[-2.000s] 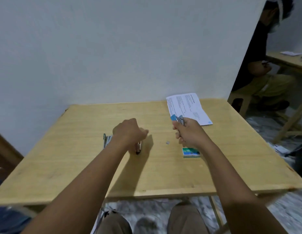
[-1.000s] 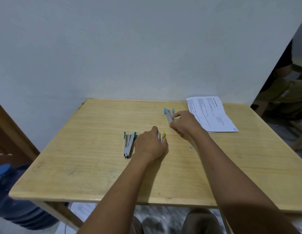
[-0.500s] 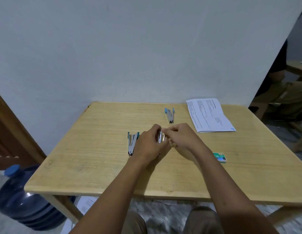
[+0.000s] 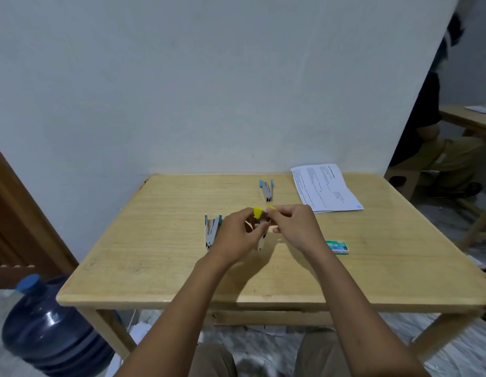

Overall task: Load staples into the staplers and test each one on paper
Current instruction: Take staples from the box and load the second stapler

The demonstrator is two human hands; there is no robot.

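- The person's knees, in tan trousers (image 4: 214, 361), show below the front edge of the wooden table (image 4: 160, 268); both forearms reach over it.
- A blue water jug (image 4: 51, 333) stands on the floor by the table's left leg.
- Near the table's middle, the left hand (image 4: 236, 235) curls its fingers round the yellow-handled stapler (image 4: 258, 212). The stapler's metal nose points down at the tabletop; I cannot tell if it touches.
- The right hand (image 4: 296, 227) pinches the stapler's yellow end from the other side, fingers bent close.
- A teal-handled stapler (image 4: 211, 232) lies flat just left of the left hand.
- A green staple box (image 4: 337, 246) lies just right of the right wrist.
- Farther back, a blue-handled stapler (image 4: 266, 189) lies alone.
- A printed paper sheet (image 4: 324, 187) lies at the far right corner, overhanging the back edge.
- Beyond the wall's edge, another person (image 4: 426, 137) sits at a second table (image 4: 467, 118).
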